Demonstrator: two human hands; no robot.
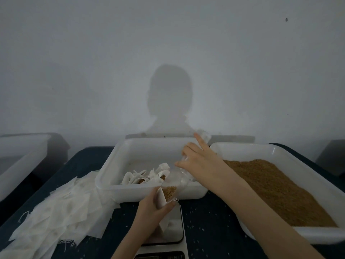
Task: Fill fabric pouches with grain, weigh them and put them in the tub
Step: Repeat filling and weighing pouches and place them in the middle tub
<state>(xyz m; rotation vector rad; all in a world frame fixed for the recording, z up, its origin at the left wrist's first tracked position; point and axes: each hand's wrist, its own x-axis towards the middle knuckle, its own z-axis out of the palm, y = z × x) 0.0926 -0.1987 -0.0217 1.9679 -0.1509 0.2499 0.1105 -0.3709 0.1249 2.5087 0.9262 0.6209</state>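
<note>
Head view: left hand (pixel 149 208) pinches the open pouch (pixel 164 199) just above the scale (pixel 168 234), grain showing at its mouth. Right hand (pixel 197 157) grips a clear scoop (pixel 179 176) just beyond it, over the tub (pixel 110 176). Pouch looks soft and floppy, so hold it by the rim, or it spills

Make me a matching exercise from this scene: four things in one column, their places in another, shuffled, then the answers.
Things:
1. open pouch
2. brown grain
3. empty pouches
4. scale

Places:
A. in the right-hand tub
B. heaped on the table's left side
C. held in the left hand
D. beneath the left hand, in front of the middle tub

Pairs: 1-C, 2-A, 3-B, 4-D
</note>
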